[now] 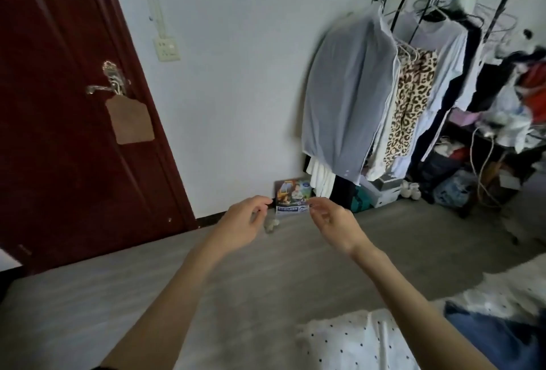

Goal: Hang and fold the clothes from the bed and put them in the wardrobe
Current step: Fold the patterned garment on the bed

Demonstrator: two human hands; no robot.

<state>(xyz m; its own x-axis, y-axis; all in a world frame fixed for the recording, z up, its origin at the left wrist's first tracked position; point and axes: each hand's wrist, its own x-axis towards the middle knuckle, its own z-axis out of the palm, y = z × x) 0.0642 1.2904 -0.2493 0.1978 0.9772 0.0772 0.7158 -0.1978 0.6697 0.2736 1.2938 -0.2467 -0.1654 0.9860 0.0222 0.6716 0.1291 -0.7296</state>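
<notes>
1 view only: head camera, wide-angle, worn at person's eye level, facing forward and slightly down. Frame tilted, edges bowed. Near field: both forearms reach out from bottom edge, left hand (246,221) and right hand (334,223) mid-frame. Far field: door (59,103) left, clothes rack (413,74) upper right, floor (118,295) between.

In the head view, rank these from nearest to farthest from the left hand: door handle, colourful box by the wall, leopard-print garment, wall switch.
Measured across the picture from the left hand:
1. Colourful box, just right of the fingertips, on the floor by the wall.
2. Door handle, upper left, on the red door.
3. Wall switch, above, on the wall; close to the handle's rank.
4. Leopard-print garment, upper right, on the rack.
</notes>
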